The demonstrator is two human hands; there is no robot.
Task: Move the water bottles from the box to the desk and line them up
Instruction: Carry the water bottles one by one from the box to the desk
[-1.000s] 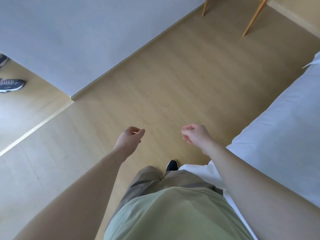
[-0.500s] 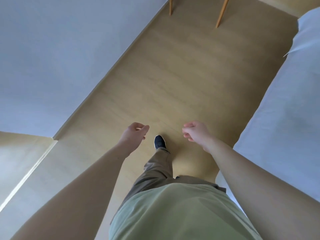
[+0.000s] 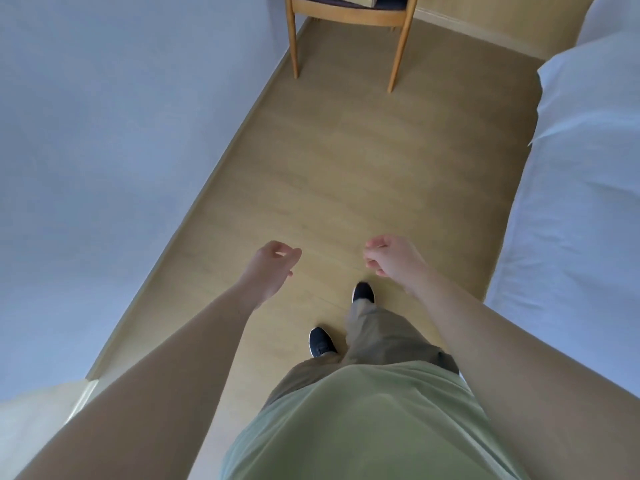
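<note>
Chair (image 3: 348, 15) now brought into view ahead; only its legs were seen a second ago. Left hand (image 3: 272, 268) and right hand (image 3: 389, 256) carried loosely curled, nothing held, short of chair. Bottles, box, surface not seen. Approach judged underway.

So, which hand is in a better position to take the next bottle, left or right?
Neither yet. The left hand and the right hand are both empty, loosely curled, held level over the floor. No bottle, box or desk shows; only a chair ahead and a bed on the right.
</note>
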